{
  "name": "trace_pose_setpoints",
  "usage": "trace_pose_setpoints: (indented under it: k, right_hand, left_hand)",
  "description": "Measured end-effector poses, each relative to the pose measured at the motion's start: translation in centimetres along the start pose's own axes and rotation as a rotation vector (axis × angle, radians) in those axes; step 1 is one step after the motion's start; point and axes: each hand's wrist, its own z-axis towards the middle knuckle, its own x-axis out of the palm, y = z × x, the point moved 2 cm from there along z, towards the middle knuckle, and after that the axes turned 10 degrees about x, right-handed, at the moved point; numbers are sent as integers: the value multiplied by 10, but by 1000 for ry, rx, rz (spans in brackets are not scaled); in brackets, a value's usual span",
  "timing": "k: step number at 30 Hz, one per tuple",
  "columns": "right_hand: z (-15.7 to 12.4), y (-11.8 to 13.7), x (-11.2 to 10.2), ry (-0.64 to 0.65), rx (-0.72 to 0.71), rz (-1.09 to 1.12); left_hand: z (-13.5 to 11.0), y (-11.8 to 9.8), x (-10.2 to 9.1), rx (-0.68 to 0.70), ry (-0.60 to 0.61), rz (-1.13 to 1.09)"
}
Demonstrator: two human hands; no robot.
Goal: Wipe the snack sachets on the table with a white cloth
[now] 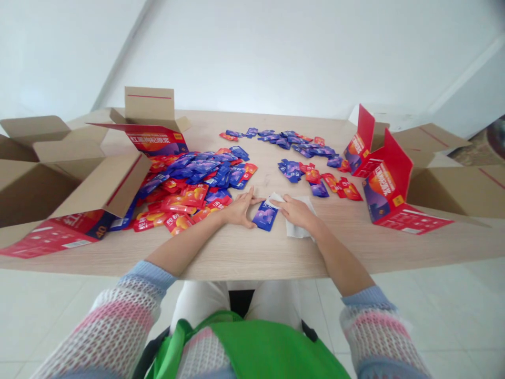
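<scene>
A blue sachet (265,216) lies on the wooden table (252,252) between my two hands. My left hand (239,209) rests just left of it with fingers stretched out, thumb towards the sachet. My right hand (296,211) lies on a clear white bag (299,227), its fingertips pinching the bag's edge next to the sachet's top corner. A large heap of blue and red sachets (189,184) spreads to the left of my left hand.
Open cardboard cartons stand at the left (35,179) and right (453,179). Red printed boxes sit open at the back left (153,137), front left (59,231) and right (389,189). Smaller groups of sachets (315,179) lie further back.
</scene>
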Motion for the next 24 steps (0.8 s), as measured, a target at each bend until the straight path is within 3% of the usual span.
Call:
trace_pose_setpoints:
  k: [5, 8, 13, 17, 19, 22, 24]
  right_hand:
    - [-4, 11, 2, 53, -305, 124]
    - [-7, 18, 4, 115, -411, 179]
    - [-8, 16, 1, 139, -351, 168]
    - [-7, 11, -1, 40, -287, 116]
    - [-4, 8, 0, -43, -217, 88]
    - [2, 1, 1, -201, -104, 78]
    - [5, -5, -1, -317, -63, 115]
  left_hand:
    - [0, 0, 0, -25, -17, -12]
    - [0, -4, 0, -23, -18, -9]
    - [1, -9, -5, 27, -85, -61]
    - [0, -4, -5, 67, -190, -225]
    - [-1, -1, -3, -18, -336, -271]
    - [-2, -3, 3, -287, -581, -174]
    - [1, -11, 9, -457, -646, -38]
